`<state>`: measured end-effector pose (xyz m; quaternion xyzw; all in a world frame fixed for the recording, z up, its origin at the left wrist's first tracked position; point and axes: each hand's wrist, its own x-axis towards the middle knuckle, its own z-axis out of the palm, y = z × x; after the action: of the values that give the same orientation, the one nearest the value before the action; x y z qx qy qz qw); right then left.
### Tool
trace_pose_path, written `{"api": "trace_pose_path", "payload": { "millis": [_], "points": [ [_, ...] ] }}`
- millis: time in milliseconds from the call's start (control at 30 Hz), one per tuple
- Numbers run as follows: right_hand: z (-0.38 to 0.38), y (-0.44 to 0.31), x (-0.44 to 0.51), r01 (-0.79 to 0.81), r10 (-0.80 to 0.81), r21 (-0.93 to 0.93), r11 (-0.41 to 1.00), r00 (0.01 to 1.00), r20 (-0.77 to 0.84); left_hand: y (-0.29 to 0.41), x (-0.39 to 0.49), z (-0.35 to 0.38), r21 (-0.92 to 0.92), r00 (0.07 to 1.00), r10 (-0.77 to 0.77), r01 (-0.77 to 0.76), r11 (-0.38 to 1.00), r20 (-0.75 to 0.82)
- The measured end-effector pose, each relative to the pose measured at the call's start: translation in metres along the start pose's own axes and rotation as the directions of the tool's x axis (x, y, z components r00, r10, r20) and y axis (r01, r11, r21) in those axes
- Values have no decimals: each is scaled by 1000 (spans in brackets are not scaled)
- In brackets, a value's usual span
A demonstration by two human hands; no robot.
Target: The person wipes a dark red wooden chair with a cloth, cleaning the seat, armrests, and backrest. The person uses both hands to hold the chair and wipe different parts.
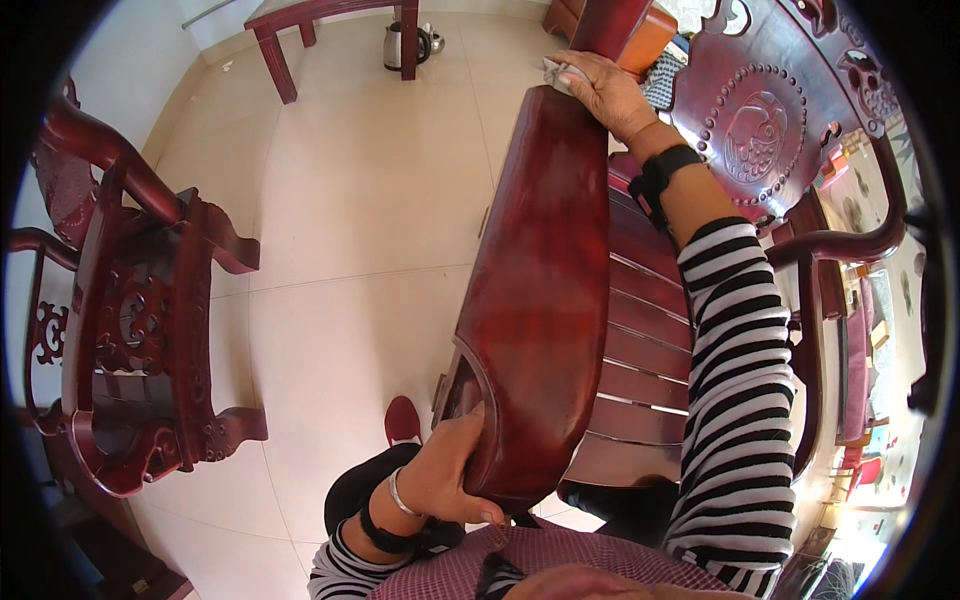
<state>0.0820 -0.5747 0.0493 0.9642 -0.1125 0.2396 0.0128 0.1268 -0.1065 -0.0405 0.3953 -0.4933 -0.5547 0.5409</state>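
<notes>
A long, polished dark red wooden armrest (536, 300) runs away from my body, over the slatted seat (645, 322) of a wooden bench. At its far end, my right hand (611, 94) presses a crumpled grey cloth (562, 77) to the wood, near an upright reddish wooden piece (611, 26). My left hand (450, 472) grips the near end, fingers on the curved side edge and thumb at the end face. To the right stands the carved backrest (757, 142) with a fish medallion ringed by beads.
A carved wooden armchair (142, 322) stands at the left. At the top are a red wooden table (322, 11) and an electric kettle (401, 46) on the tiled floor (360, 180). My red shoe (403, 420) shows below. An orange-brown piece of furniture (649, 37) is behind the bench.
</notes>
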Motion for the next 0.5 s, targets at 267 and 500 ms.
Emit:
{"api": "trace_pose_path", "payload": {
  "millis": [267,500],
  "points": [
    [14,-3,-19,-152,200,287,946,969,-147,-7,1,7,-51,995,58,-62,997,-81],
    [-35,-12,-64,-496,505,-129,859,862,48,-14,4,9,40,977,140,-135,990,-160]
  ]
}}
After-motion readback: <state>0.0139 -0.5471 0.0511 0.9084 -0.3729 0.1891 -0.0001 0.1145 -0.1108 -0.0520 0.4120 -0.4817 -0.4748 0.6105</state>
